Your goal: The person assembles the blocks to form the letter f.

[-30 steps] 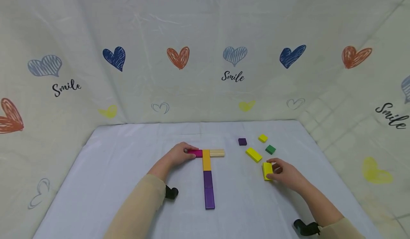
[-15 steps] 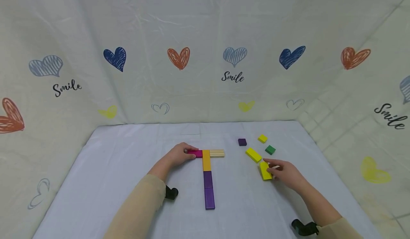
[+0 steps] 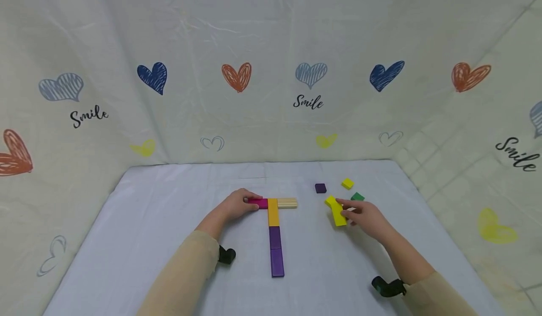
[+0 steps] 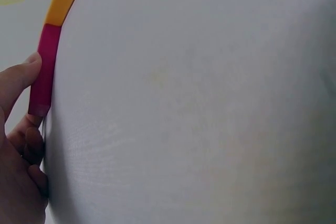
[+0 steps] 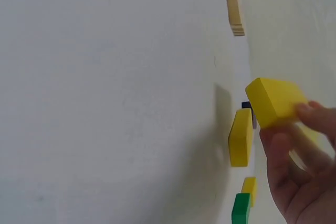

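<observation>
My left hand (image 3: 235,204) pinches the outer end of a magenta block (image 3: 262,203), which lies flat against an orange block (image 3: 273,212). On the orange block's other side sits a pale wooden block (image 3: 287,203) with grooved lines. Two purple blocks (image 3: 277,262) run toward me below the orange one, so the row forms a T. My right hand (image 3: 366,219) grips a yellow block (image 3: 338,216) between thumb and fingers; in the right wrist view this block is tilted and raised off the table. It partly covers a second yellow block (image 5: 240,138) lying flat.
Beyond the right hand lie a small dark purple block (image 3: 320,188), a small yellow block (image 3: 347,183) and a green block (image 3: 357,196), partly hidden by the fingers. White cloth (image 3: 169,240) covers the table. A heart-printed sheet (image 3: 271,118) hangs behind.
My right hand has tilted the yellow block, lifted it and carried it left and away from me, over the other yellow block. The left hand has stayed on the magenta block.
</observation>
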`<state>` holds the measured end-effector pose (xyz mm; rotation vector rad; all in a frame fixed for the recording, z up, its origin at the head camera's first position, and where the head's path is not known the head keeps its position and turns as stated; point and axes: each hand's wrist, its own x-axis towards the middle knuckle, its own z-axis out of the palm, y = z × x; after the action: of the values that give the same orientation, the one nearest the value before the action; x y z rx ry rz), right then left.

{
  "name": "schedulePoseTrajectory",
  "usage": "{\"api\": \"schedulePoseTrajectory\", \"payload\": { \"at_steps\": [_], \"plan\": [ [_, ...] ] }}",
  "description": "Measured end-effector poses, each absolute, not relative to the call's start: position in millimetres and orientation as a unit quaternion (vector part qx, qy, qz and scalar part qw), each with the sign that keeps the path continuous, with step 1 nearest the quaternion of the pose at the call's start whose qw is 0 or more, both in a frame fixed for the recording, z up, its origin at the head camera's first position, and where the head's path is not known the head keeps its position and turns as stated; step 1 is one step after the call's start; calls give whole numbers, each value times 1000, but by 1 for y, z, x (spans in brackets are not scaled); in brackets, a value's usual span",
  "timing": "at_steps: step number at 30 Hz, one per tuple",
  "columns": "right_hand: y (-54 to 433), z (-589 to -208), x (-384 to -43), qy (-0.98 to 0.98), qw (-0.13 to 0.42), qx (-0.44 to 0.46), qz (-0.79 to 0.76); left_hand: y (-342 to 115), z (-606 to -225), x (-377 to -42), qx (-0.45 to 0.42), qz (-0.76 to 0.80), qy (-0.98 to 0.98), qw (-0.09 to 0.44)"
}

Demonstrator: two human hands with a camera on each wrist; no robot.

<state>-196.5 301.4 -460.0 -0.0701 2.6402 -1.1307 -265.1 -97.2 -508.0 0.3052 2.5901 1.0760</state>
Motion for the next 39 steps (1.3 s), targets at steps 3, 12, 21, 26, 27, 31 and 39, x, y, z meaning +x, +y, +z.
{"api": "schedulePoseTrajectory", "payload": {
  "at_steps": [3,12,21,26,27,31,39],
  "plan": [
    [291,-457,-204,908,128,-28,-398,-98,-510,-265,105,376,907,160],
    [257,-453,-228,901,130,-4,-414,-98,-510,-266,105,373,907,163],
    [226,-456,-248,894,113,-47,-432,-99,-509,-265,110,375,906,163],
    [206,-456,-258,890,113,-55,-438,-100,-510,-266,109,369,909,161],
    [202,-456,-260,890,114,-59,-439,-100,-511,-266,109,368,909,161],
    [188,-454,-267,889,112,-70,-439,-100,-511,-266,110,369,909,160],
    [163,-456,-284,885,115,-70,-445,-99,-509,-266,109,368,909,163]
  ]
}}
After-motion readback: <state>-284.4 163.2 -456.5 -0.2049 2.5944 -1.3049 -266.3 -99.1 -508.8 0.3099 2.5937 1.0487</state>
